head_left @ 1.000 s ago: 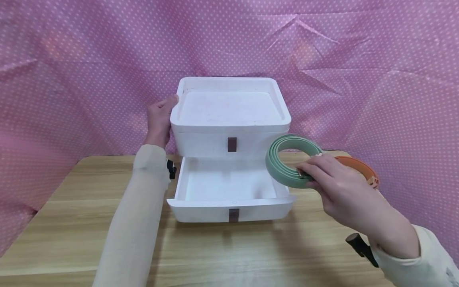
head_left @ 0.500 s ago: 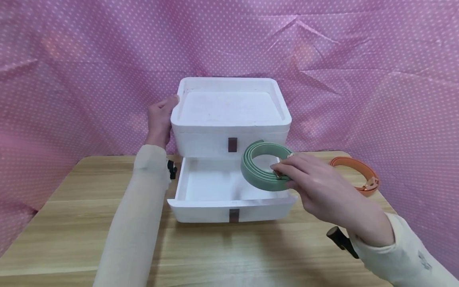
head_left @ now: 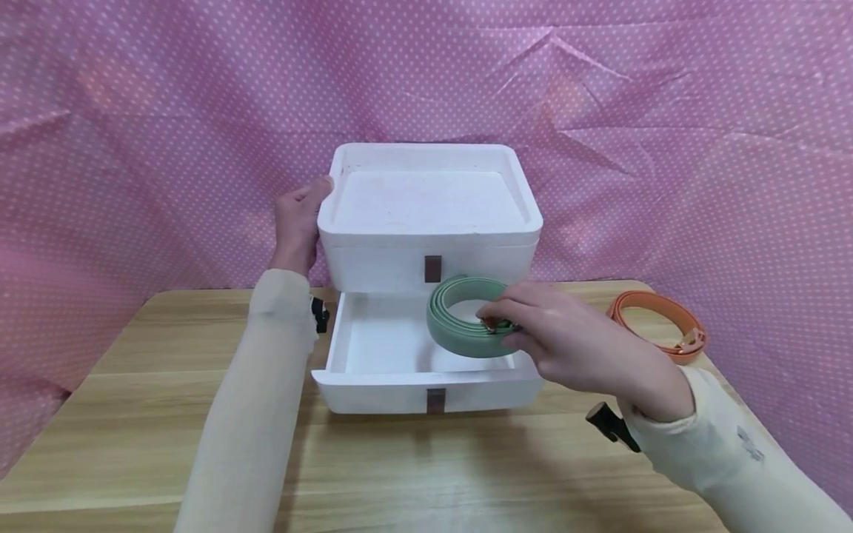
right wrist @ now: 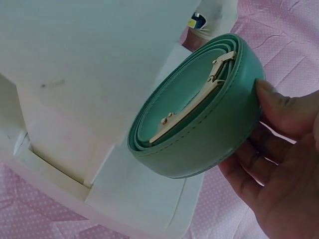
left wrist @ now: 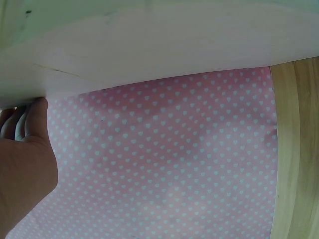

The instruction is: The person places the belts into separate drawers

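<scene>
My right hand [head_left: 566, 337] pinches a coiled green belt [head_left: 466, 342] by its right side, thumb and fingers on opposite faces of the strap. In the right wrist view the belt [right wrist: 209, 144] shows several tight loops and a gold-coloured buckle [right wrist: 192, 107]. The coil hangs over the pulled-out lower drawer [head_left: 383, 344] of a white two-drawer box [head_left: 373, 259]. My left hand [head_left: 298, 222] rests against the box's left side, thumb at the top rim. In the left wrist view its fingers [left wrist: 36, 119] touch the white wall; their tips are partly hidden.
A coiled orange belt [head_left: 666, 311] lies on the wooden table [head_left: 413, 474], right of the box. Brown tabs [head_left: 433, 269] mark both drawer fronts; the upper drawer is in. A shallow tray [head_left: 426, 200] tops the box. Pink dotted cloth [head_left: 426, 74] hangs behind.
My right hand has carried the green belt left and slightly down, from beside the box to over the lower drawer. The orange belt now shows fully. My left hand has stayed in place.
</scene>
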A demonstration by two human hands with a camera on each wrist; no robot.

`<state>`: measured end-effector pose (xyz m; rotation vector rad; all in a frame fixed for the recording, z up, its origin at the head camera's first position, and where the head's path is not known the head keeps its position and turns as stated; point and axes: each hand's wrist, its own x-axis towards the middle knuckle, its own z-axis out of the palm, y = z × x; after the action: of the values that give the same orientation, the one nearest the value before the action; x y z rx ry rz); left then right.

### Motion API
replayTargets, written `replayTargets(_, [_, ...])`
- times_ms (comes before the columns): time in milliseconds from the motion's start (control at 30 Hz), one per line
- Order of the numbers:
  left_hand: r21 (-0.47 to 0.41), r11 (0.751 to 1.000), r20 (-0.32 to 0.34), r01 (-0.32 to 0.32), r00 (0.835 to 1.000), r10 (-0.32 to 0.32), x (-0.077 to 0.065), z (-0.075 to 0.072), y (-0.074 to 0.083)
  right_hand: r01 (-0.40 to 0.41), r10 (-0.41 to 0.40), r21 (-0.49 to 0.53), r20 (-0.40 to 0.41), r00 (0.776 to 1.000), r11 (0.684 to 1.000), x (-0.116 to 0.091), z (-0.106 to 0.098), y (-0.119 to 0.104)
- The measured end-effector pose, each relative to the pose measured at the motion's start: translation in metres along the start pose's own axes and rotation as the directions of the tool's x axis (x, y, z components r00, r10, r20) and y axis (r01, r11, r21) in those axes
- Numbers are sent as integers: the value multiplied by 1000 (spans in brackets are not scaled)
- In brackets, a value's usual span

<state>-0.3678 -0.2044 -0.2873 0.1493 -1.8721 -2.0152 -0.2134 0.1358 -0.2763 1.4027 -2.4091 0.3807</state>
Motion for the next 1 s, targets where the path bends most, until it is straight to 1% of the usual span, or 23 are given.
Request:
replayTargets(233, [16,1000,-3,-2,1000,2,1,1,-1,-18,18,-10,44,999,1000,7,8,1])
replayTargets(467, [18,1000,-6,4,1000,-4,2,0,-1,-56,54,14,127,990,998,11,16,-1])
replayTargets(767, [34,999,-4,-6,1000,6,3,0,0,-31,28,21,151,988,999,19,35,4])
replayTargets(1000, [16,1000,0,8,1000,-8,5,-1,-1,-61,56,24,154,986,998,24,51,9])
